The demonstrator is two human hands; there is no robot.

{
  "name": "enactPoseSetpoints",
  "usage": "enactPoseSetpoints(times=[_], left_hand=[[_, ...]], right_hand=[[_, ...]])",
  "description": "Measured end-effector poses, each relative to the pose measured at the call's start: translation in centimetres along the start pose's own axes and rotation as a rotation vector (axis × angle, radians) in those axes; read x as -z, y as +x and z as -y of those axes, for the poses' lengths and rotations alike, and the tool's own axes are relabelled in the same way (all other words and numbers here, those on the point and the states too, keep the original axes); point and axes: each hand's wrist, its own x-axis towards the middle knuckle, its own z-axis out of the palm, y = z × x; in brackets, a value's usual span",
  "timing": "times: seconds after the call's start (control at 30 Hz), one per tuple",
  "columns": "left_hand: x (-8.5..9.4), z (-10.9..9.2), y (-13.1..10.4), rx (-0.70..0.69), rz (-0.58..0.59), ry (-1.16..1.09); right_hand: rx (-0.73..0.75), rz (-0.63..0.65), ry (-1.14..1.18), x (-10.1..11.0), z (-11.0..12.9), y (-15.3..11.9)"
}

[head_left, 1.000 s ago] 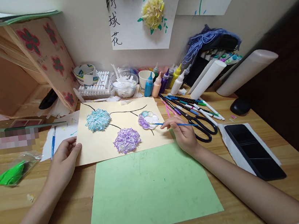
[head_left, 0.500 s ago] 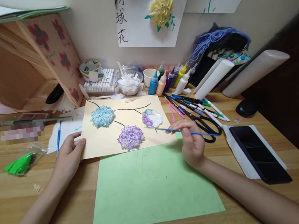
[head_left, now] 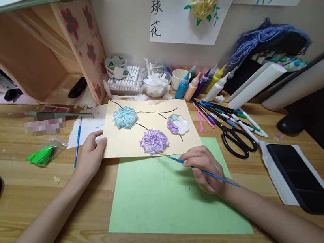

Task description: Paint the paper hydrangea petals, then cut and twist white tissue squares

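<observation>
My left hand [head_left: 93, 152] grips the lower left edge of a cream sheet of paper [head_left: 123, 144], thumb on top. On the sheet sit a blue-and-white paper flower [head_left: 125, 117] and a purple-and-white paper flower [head_left: 154, 141], with thin black stem lines drawn between them. A small flower-shaped palette [head_left: 183, 126] with purple and bluish paint lies on the sheet's right part. In my right hand [head_left: 205, 167] is a thin blue paintbrush [head_left: 212, 175], its tip just below the purple flower. A green sheet [head_left: 160, 201] lies beneath, partly covered by the cream one.
Black-handled scissors [head_left: 238, 141] and several pens [head_left: 217, 110] lie to the right, near a black case [head_left: 301, 179] on white tissue. Paint bottles [head_left: 183, 87] and a bowl of white scraps [head_left: 157, 84] stand behind. Another brush [head_left: 77, 142] and a green item in clear plastic [head_left: 41, 155] lie left.
My right hand has moved the brush from beside the palette down and left, to below the purple flower. My left hand still holds the cream sheet. The whole view has shifted.
</observation>
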Motion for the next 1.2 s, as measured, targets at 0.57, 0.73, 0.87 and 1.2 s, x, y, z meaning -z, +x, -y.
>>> enactPoseSetpoints(times=[0.57,0.73,0.87,1.2], left_hand=[[-0.1,-0.3,-0.3,-0.014,-0.008,0.015],[-0.2,-0.5,-0.4,-0.017,-0.006,-0.003],[-0.3,-0.4,-0.3,-0.015,-0.001,-0.010],[-0.2,-0.5,-0.4,-0.002,-0.006,-0.003]], right_hand=[[0.149,0.091,-0.127,-0.2,0.6,1.0],[0.153,0.093,-0.124,-0.3,0.5,0.9],[0.165,0.086,-0.117,-0.4,0.4,0.8],[0.120,-0.064,-0.118,0.5,0.1,0.2]])
